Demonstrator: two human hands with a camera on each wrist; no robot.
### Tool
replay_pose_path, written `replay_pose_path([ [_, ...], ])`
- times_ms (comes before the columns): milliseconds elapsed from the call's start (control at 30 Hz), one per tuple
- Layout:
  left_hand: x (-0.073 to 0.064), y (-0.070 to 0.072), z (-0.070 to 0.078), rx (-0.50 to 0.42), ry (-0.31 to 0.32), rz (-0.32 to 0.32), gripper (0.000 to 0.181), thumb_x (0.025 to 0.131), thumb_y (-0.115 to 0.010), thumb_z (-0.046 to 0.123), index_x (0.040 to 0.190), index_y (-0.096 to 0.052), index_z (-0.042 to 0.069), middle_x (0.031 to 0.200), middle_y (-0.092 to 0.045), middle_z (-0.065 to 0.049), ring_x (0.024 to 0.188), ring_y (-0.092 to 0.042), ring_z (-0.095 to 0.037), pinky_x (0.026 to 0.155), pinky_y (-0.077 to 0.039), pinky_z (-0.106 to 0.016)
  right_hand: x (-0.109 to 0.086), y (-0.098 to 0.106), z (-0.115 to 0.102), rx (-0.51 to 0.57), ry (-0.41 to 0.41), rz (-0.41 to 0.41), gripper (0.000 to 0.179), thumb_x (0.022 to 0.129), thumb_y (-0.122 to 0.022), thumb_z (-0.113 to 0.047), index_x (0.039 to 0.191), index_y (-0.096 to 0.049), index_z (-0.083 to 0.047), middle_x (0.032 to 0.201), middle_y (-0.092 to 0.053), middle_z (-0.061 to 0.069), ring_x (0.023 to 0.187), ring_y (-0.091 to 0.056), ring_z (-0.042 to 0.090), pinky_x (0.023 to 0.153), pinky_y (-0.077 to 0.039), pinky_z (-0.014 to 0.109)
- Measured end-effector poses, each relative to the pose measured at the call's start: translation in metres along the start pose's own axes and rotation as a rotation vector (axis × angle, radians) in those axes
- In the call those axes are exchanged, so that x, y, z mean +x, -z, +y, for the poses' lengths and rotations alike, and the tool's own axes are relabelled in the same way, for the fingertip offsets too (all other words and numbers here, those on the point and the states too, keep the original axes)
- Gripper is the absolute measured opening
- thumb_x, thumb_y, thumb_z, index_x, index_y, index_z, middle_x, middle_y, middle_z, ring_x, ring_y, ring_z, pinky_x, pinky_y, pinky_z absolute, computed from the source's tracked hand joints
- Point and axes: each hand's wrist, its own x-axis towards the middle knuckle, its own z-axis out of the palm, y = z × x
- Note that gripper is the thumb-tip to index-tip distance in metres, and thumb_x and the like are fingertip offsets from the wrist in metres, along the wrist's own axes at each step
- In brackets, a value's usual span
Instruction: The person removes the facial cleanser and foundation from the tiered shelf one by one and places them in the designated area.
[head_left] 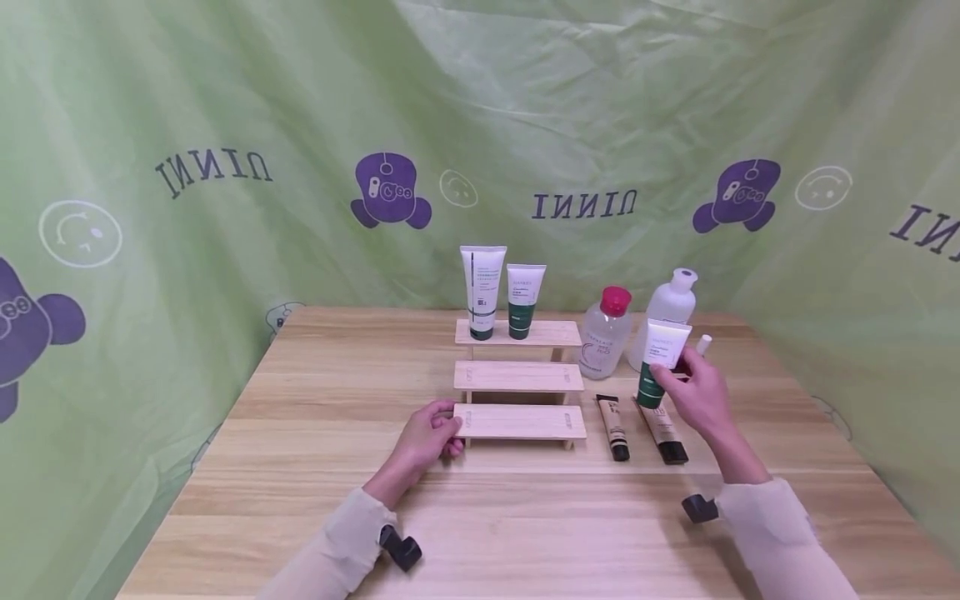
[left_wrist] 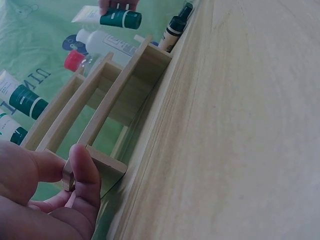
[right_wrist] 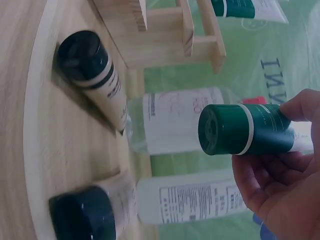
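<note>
- Pale sleeves (head_left: 330, 542) lie nearest my head view, one behind each hand.
- My right hand (head_left: 701, 396) pinches a white-and-green tube (head_left: 663, 362) between thumb and fingers, cap downward, off the table (head_left: 337, 375) and in front of the white bottle (head_left: 675, 302).
- I judge the tube light and unlikely to break: soft walls, smooth enough to slip, with a stiff cap.
- I'd hold it mid-body, just above the cap, squeezing gently; its flat end would probably flex.
- My left hand (head_left: 427, 435) grips the near step's left end on the wooden rack (head_left: 517, 422), which should feel stiff and less slippery.
- Fingertip pressure I can't tell; the right-wrist view is rather dim.
</note>
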Motion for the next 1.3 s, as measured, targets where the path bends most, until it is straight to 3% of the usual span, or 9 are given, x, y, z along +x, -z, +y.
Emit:
replay_pose_path([
  [167, 0.0, -0.001, -0.001, -0.007, -0.009, -0.007, 0.043, 0.096, -0.057, 0.006, 0.137, -0.047, -0.006, 0.079, -0.065, -0.011, 0.059, -0.062, -0.014, 0.056, -0.057, -0.028, -0.002, 0.011, 0.01, -0.037, -0.026, 0.002, 0.038, 0.096, -0.059, -0.017, 0.12, -0.055, 0.011, 0.104, -0.062, 0.028, 0.081, -0.051, 0.004, 0.065, -0.047, 0.013],
  [400, -0.001, 0.0, -0.001, -0.001, -0.007, 0.002, 0.044, 0.096, -0.057, 0.006, 0.137, -0.047, -0.006, 0.079, -0.065, -0.011, 0.057, -0.061, -0.014, 0.055, -0.056, -0.027, -0.009, 0.023, 0.024, -0.096, -0.096, -0.049, 0.042, 0.097, -0.057, -0.021, 0.119, -0.053, 0.014, 0.103, -0.06, 0.028, 0.084, -0.053, 0.023, 0.063, -0.047, 0.02],
  [667, 0.0, 0.0, -0.001, -0.001, -0.004, 0.003, 0.043, 0.096, -0.057, 0.006, 0.136, -0.047, -0.005, 0.079, -0.065, -0.011, 0.058, -0.062, -0.014, 0.056, -0.057, -0.027, -0.009, 0.027, 0.034, -0.141, -0.145, -0.111, 0.049, 0.099, -0.055, -0.028, 0.123, -0.051, 0.014, 0.111, -0.058, 0.034, 0.094, -0.056, 0.038, 0.07, -0.047, 0.031],
  [1067, 0.0, -0.001, 0.001, 0.015, 0.003, 0.006, 0.046, 0.097, -0.057, 0.008, 0.14, -0.045, -0.004, 0.08, -0.065, -0.011, 0.058, -0.061, -0.016, 0.056, -0.057, -0.03, -0.01, 0.037, 0.053, -0.254, -0.21, -0.25, 0.052, 0.098, -0.055, -0.029, 0.119, -0.052, 0.018, 0.104, -0.061, 0.033, 0.088, -0.058, 0.035, 0.066, -0.047, 0.032],
  [1300, 0.001, -0.001, 0.0, 0.008, 0.001, 0.005, 0.044, 0.097, -0.057, 0.007, 0.138, -0.046, -0.004, 0.078, -0.065, -0.01, 0.057, -0.061, -0.015, 0.055, -0.056, -0.028, -0.013, 0.037, 0.061, -0.282, -0.224, -0.279, 0.051, 0.096, -0.057, -0.028, 0.117, -0.053, 0.018, 0.099, -0.063, 0.03, 0.084, -0.058, 0.032, 0.065, -0.047, 0.032],
])
